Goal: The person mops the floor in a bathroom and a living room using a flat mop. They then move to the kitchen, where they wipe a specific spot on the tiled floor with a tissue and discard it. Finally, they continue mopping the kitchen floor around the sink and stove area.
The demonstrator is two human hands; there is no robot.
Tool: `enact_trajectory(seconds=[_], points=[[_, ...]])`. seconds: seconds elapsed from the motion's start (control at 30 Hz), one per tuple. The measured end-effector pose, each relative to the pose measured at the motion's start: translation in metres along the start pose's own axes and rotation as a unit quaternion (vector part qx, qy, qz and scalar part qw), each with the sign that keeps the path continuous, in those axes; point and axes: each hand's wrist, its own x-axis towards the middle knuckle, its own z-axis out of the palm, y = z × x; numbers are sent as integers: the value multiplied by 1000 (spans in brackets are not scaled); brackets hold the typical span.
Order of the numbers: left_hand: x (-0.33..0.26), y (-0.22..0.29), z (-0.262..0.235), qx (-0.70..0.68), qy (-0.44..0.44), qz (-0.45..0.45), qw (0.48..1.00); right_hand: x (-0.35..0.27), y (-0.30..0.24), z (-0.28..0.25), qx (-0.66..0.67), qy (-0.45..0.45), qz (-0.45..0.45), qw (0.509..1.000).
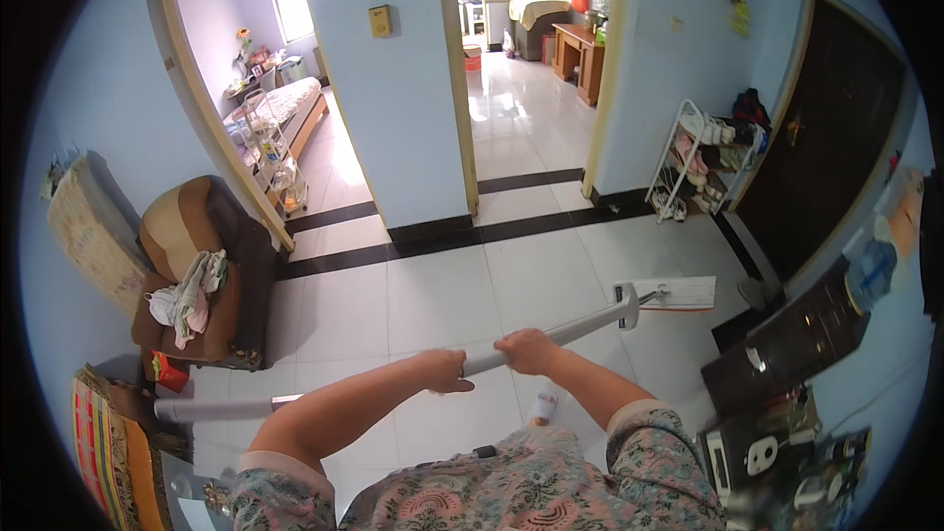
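Note:
A long grey flat mop (580,327) is held slantwise in front of my body. My left hand (442,372) grips the handle near the middle, and my right hand (526,351) is closed round it a little farther along. Past my left forearm, the thick grey end of the handle (211,410) sticks out to the left. At the right end, the flat white mop head (678,293) is at the tiled floor, with a thin orange line along its near edge. Whether it presses on the tiles I cannot tell.
A brown armchair (202,305) with clothes stands at the left. On the far right are a white shoe rack (703,157), a dark door (831,128) and a dark cabinet (787,339). Two doorways open ahead, either side of a blue wall (403,118). My slippered foot (544,405) shows below the handle.

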Motion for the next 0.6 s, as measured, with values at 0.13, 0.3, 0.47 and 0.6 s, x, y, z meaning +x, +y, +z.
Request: enact_trajectory(seconds=[0.13,0.3,0.47,0.6], points=[[99,-45,-29,-322,-59,-8,945,73,101,20,26,-75,-83,993],[170,-48,-105,-358,31,-76,930,175,205,-11,-11,-117,-164,979],[265,-65,-207,-381,134,-106,908,283,330,-52,-80,-20,-220,972],[328,-79,-287,-419,238,-100,870,362,430,-115,-47,65,-121,989]])
